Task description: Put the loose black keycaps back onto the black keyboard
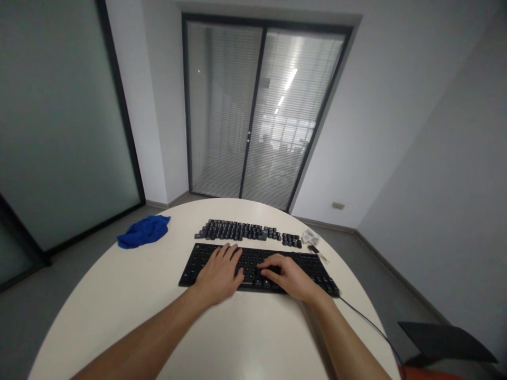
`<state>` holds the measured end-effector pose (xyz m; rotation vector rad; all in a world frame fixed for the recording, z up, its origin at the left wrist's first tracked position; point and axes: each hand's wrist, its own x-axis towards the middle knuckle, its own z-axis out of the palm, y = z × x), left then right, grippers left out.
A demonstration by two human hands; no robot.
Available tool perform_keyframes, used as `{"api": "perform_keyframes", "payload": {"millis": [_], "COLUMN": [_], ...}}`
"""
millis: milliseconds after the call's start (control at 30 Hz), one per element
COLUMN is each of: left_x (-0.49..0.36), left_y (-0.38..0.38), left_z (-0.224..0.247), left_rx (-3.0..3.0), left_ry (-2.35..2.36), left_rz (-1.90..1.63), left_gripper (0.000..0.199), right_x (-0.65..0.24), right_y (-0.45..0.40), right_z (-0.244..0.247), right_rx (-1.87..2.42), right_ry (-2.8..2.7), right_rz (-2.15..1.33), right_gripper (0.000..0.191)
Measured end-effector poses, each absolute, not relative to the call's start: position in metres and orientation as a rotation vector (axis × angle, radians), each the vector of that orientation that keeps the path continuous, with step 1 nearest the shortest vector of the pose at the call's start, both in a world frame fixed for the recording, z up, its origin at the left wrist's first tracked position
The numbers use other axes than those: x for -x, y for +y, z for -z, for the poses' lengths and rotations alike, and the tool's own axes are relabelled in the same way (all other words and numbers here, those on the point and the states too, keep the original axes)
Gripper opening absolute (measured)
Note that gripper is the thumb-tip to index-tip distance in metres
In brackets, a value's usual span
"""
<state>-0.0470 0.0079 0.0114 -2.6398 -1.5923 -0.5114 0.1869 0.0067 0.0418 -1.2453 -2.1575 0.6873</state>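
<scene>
A black keyboard [247, 285] lies on the round white table [119, 301], with many of its keycaps off on the left and middle parts. My left hand [220, 272] rests flat on its left half, fingers spread. Over the middle of the keyboard, my right hand [287, 274] has thumb and index finger brought close together at the keys; whatever may be between the fingertips is too small to make out. Loose black keycaps [233, 230] stand in rows just behind the keyboard, with a smaller group [292, 240] to their right.
A crumpled blue cloth [144, 231] lies at the table's left rear edge. Clear plastic [311, 236] and a small black item [313, 249] sit at the right rear. The keyboard's cable [368, 321] runs off the right edge, near a black chair part [446, 342].
</scene>
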Motion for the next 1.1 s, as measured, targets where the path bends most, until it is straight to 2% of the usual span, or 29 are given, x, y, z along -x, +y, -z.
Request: {"api": "perform_keyframes", "payload": {"millis": [1100], "left_x": [0.0468], "left_y": [0.0076], "left_z": [-0.0125], "left_rx": [2.642], "left_ry": [-1.582], "left_rz": [0.553], "left_gripper": [0.054], "right_x": [-0.1836], "right_y": [0.0102], "right_z": [-0.0368], "right_rx": [1.042], "right_ry": [-2.292], "right_rz": [-0.581], "right_gripper": [0.015]}}
